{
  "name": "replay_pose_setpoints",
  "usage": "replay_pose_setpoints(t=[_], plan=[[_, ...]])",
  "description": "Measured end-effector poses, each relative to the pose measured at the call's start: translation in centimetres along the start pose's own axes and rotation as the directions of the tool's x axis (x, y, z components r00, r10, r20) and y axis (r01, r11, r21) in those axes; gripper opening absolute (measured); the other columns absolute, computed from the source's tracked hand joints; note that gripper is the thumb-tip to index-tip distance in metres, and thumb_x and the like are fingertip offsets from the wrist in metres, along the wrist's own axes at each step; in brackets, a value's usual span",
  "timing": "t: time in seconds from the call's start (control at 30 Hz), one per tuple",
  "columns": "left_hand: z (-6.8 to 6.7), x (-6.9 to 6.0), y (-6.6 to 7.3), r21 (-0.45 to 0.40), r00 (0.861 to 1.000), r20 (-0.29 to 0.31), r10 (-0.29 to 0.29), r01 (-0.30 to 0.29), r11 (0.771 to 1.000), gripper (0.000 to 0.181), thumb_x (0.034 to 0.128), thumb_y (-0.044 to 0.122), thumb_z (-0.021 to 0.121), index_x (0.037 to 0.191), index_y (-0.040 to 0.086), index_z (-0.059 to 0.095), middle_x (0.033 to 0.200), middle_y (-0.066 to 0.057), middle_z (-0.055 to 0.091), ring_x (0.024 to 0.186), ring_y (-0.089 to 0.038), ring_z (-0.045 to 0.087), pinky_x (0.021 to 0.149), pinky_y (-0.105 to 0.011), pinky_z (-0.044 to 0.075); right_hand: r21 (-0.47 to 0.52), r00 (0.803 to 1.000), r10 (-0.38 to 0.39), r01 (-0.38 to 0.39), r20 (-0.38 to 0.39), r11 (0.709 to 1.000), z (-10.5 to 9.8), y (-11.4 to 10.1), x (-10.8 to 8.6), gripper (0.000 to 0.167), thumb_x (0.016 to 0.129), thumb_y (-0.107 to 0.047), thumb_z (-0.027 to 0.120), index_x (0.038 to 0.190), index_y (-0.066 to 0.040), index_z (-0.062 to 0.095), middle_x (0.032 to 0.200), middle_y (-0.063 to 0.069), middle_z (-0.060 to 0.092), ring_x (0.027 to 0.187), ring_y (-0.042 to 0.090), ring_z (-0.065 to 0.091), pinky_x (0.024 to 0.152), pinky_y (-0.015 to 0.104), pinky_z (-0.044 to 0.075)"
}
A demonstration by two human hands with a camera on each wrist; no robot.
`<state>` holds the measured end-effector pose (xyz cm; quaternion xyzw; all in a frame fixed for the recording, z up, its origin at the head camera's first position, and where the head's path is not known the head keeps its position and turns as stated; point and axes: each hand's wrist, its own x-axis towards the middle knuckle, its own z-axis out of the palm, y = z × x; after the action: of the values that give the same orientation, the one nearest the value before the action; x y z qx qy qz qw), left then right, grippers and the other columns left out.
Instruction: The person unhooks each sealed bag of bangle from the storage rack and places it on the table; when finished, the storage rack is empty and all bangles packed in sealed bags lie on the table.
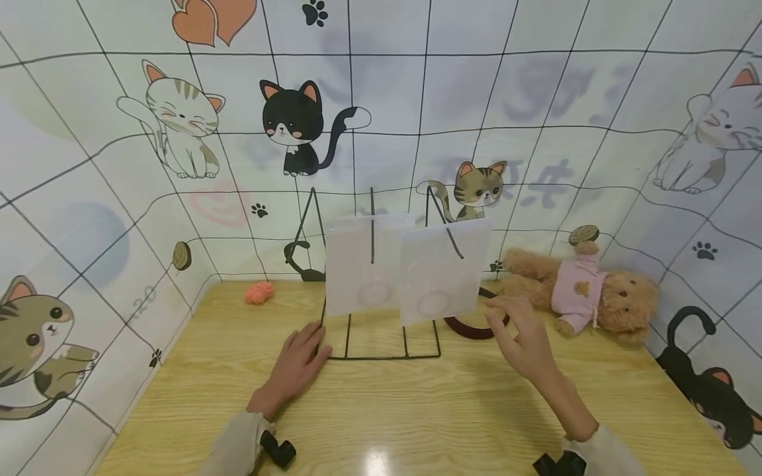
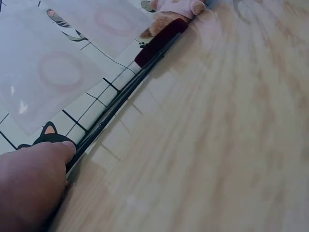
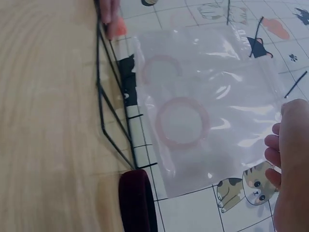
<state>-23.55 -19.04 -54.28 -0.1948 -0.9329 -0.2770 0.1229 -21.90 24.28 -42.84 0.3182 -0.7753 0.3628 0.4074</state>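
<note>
A black wire rack (image 1: 381, 358) stands on the table, with two translucent plastic bags hung from its prongs. The left bag (image 1: 357, 264) and the right, nearer bag (image 1: 443, 271) each show a faint pink ring. At the rack's front left corner rests my left hand (image 1: 297, 363), fingers extended against the wire; its thumb touches the wire in the left wrist view. My right hand (image 1: 526, 344) is raised right of the nearer bag, fingers slightly bent and apart, holding nothing. In the right wrist view its fingers (image 3: 273, 150) are beside the bag's edge; contact is unclear.
A dark red ring (image 1: 470, 329) lies at the rack's right, partly behind the bag. Farther right lies a teddy bear (image 1: 580, 291) in a pink top. An orange-pink lump (image 1: 258, 292) sits at the back left. Cat-patterned sheets surround the wooden table (image 1: 381, 423).
</note>
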Motion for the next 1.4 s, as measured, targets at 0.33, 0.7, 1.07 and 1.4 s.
replay_pose_setpoints(t=[0.33, 0.7, 1.07, 1.4], plan=[[0.2, 0.2, 0.4, 0.059, 0.999, 0.036, 0.002, -0.004, 0.998, 0.072, 0.0994, 0.045, 0.056, 0.152, -0.002, 0.038, 0.158, -0.017, 0.038, 0.149, -0.035, 0.033, 0.121, -0.059, 0.018, 0.137, 0.94, 0.259, -0.233, -0.22, 0.963, -0.1, -1.4, 3.5, 0.011, 0.091, 0.017, 0.054, 0.091, 0.016, 0.065, 0.091, -0.015, 0.064, 0.084, -0.004, 0.058, 0.073, 0.008, 0.045], [0.1, -0.1, 0.4, 0.068, 0.996, 0.084, -0.038, 0.032, 0.997, 0.076, 0.0991, 0.049, 0.055, 0.154, 0.001, 0.034, 0.161, -0.014, 0.034, 0.151, -0.032, 0.028, 0.122, -0.057, 0.017, 0.228, 0.797, 0.485, -0.429, -0.361, 0.874, 1.4, 1.7, 6.1, 0.025, 0.1, -0.01, 0.057, 0.107, 0.012, 0.066, 0.093, -0.019, 0.064, 0.081, -0.002, 0.058, 0.072, 0.015, 0.046], [0.4, -0.3, 0.7, 0.059, 0.995, 0.096, -0.039, 0.033, 0.998, 0.075, 0.0992, 0.049, 0.055, 0.154, 0.002, 0.035, 0.16, -0.014, 0.035, 0.151, -0.032, 0.029, 0.122, -0.057, 0.016, 0.341, 0.702, 0.648, -0.556, -0.296, 0.758, 3.2, 3.5, 7.1, 0.041, 0.104, -0.027, 0.051, 0.136, -0.003, 0.048, 0.115, -0.013, 0.048, 0.108, 0.007, 0.048, 0.093, 0.025, 0.038], [-0.2, -0.1, 0.4, 0.072, 0.996, 0.075, -0.053, 0.047, 0.996, 0.075, 0.099, 0.049, 0.055, 0.154, 0.003, 0.035, 0.161, -0.011, 0.035, 0.151, -0.03, 0.028, 0.123, -0.055, 0.016, 0.284, 0.753, 0.646, -0.596, -0.126, 0.751, 4.6, 2.8, 8.0, 0.04, 0.105, -0.034, 0.051, 0.129, -0.002, 0.053, 0.108, -0.012, 0.052, 0.098, 0.008, 0.053, 0.082, 0.023, 0.044]])
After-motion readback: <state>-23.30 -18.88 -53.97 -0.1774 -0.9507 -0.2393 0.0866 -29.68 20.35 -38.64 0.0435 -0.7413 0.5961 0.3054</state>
